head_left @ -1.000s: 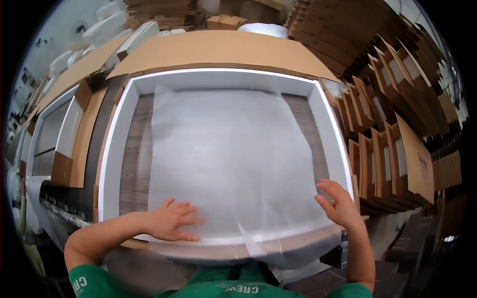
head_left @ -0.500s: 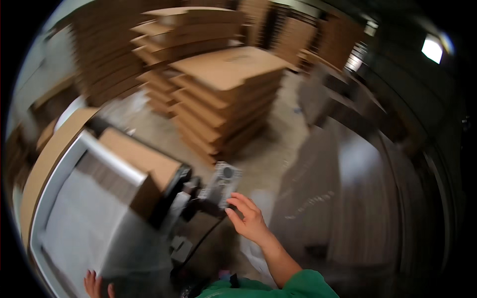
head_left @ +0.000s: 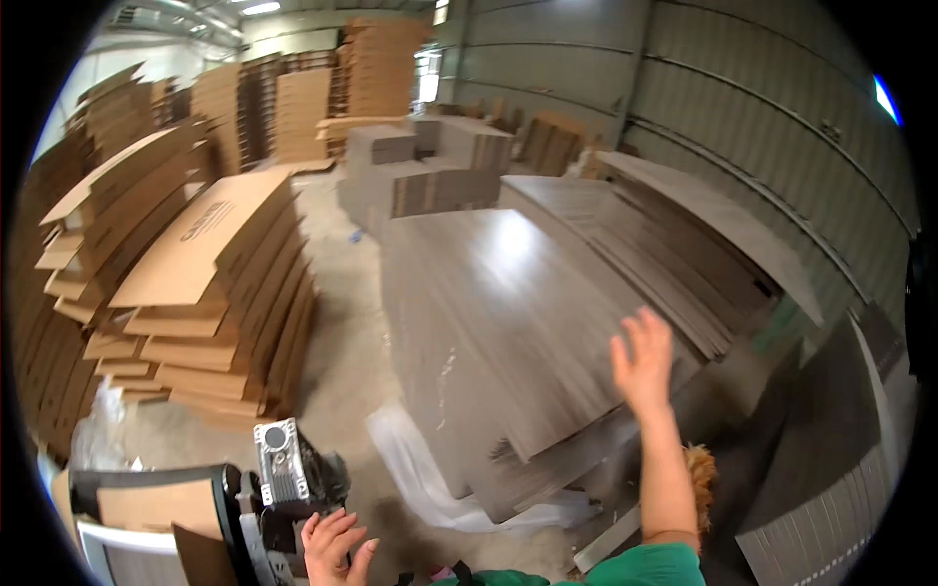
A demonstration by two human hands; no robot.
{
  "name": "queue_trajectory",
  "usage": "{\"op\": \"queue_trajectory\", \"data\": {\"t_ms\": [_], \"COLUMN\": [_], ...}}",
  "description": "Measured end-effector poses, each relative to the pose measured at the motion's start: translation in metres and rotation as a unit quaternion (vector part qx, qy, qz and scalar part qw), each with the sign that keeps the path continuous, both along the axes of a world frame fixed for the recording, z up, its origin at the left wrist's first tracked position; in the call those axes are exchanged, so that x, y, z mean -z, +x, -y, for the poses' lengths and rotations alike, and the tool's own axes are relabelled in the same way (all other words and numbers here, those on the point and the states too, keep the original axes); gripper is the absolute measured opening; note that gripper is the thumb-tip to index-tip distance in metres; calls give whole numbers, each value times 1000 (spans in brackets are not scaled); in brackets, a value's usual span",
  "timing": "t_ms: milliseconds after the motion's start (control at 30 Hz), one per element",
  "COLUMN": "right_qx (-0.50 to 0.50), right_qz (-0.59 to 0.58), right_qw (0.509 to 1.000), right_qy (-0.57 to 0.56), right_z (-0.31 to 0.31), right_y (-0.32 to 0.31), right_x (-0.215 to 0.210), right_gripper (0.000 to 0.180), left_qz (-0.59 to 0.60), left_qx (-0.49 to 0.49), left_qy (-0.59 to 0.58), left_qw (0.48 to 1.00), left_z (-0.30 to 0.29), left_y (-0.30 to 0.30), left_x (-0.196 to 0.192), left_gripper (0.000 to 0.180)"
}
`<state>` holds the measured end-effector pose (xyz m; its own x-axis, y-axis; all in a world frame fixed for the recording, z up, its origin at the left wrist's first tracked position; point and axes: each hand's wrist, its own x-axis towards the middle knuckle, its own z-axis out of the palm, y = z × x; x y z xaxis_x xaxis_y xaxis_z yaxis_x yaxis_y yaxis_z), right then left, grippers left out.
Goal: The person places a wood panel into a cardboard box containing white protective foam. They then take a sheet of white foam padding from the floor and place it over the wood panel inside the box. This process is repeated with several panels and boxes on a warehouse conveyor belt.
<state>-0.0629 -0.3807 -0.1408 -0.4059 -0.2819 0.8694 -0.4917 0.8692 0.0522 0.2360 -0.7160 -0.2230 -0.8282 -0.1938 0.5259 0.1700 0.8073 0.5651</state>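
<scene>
My right hand (head_left: 643, 363) reaches out over a tall stack of grey-brown wood-grain panels (head_left: 489, 293). Its fingers are spread and hold nothing; it seems to hover near the stack's right side, though contact is hard to judge. Low in the picture, my left hand (head_left: 335, 549) is open too, fingers apart. Just beyond it stands a small silver metal box with a round dark disc (head_left: 280, 459). To its left, at the lower edge, lies an open carton with a white-framed piece (head_left: 98, 547), mostly cut off.
Flattened brown cartons (head_left: 210, 234) rise in uneven stacks at the left. More grey panels (head_left: 664, 244) lean or lie at the right, with slotted boards (head_left: 821, 508) at the near right. White foam sheeting (head_left: 415, 479) trails on the floor beside the panel stack.
The view has swung to the right. My right hand has gone from beside the silver box to over the panel stack; my left has left the white-framed piece and is near the silver box.
</scene>
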Motion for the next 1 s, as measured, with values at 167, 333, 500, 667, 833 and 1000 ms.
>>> {"op": "queue_trajectory", "data": {"t_ms": [167, 333, 500, 667, 833, 1000], "right_qx": [296, 488, 423, 313, 149, 35], "right_qz": [-188, -69, -81, -114, -159, -197], "right_qw": [934, 867, 901, 935, 959, 959], "right_qy": [64, 75, 42, 123, 180, 198], "right_z": [-121, -234, -221, -160, -71, -12], "right_y": [-4, 14, 7, 30, 43, 74], "right_x": [-95, -140, -143, -155, -164, -166], "right_gripper": [60, 48, 28, 27, 12, 12], "left_qz": [-2, 5, 134, 203, 225, 224], "left_qx": [56, 70, 98, 257, 438, 445], "left_qy": [18, 33, 211, 228, 522, 581], "left_qw": [998, 997, 963, 917, 697, 643], "left_z": [-2, -21, -40, -78, -143, -191], "left_y": [-24, -43, -76, -161, -276, -307], "left_x": [25, 41, 42, -11, -119, -202], "left_gripper": [16, 15, 16, 29, 58, 92]}}
